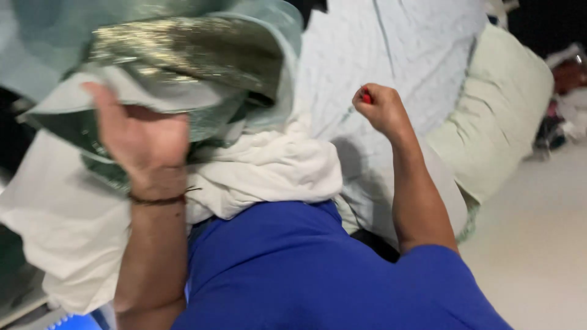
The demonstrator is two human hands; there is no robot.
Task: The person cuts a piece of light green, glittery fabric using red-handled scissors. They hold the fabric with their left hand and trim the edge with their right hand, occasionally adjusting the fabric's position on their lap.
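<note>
A: Seen from a head camera, tilted and blurred; looking down past a blue shirt (306, 275) at two bare arms raised over heaped fabric.

B: And the hands?

A: Left hand (143, 137) at the left, palm toward the camera, fingers spread and pressed up against a bundle of green cloth (183, 55); touching it for certain, but cannot tell whether gripping it or only propping it up; dark thread bracelet (158, 199) round that wrist. Right hand (379, 109) right of centre, clenched into a fist around a small red object (366, 96); only a sliver of red showing between the fingers, too little to tell its kind.

B: Where exactly is the green cloth?

A: Far left, filling the upper left corner; sheer pale green with a shiny gold band across it; lying partly over a crumpled white cloth (257, 171), which spills down in the middle, against the blue shirt.

B: Anything around that?

A: Pale blue sheet (391, 43) spread behind the fist, at the far centre; pale green pillow (495, 110) to the right, touching the sheet's edge; light floor (538, 244) at the near right; dark clutter at the far right edge, too blurred to make out.
</note>
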